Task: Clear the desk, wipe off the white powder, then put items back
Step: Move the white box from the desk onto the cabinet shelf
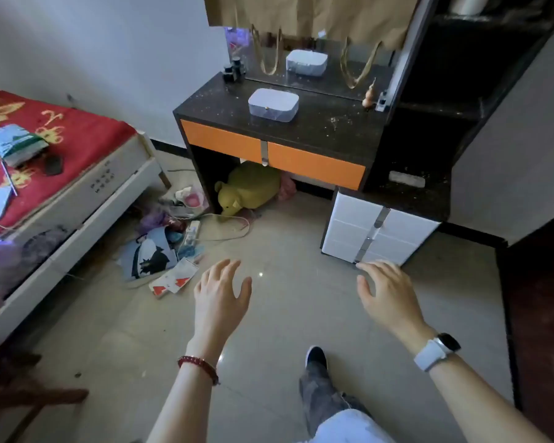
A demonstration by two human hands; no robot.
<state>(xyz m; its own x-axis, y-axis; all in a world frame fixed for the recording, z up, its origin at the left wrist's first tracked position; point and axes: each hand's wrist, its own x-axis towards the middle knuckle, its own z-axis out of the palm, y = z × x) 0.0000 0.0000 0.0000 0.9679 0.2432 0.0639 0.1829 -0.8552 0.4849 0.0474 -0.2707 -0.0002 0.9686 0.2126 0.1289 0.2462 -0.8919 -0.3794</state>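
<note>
both hands [221, 295] [387, 295] bare, fingers spread (holding nothing); white box [273, 104] well beyond on desk [327, 129]

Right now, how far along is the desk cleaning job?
Nothing looks done. The white box, small dark bottles and a little figurine sit on the desk, and white powder speckles its top. Both hands, left and right, are open and empty, away from the desk. Clearing, wiping and putting back all remain.

White box [273, 104] mid-desk [327, 129]
</note>
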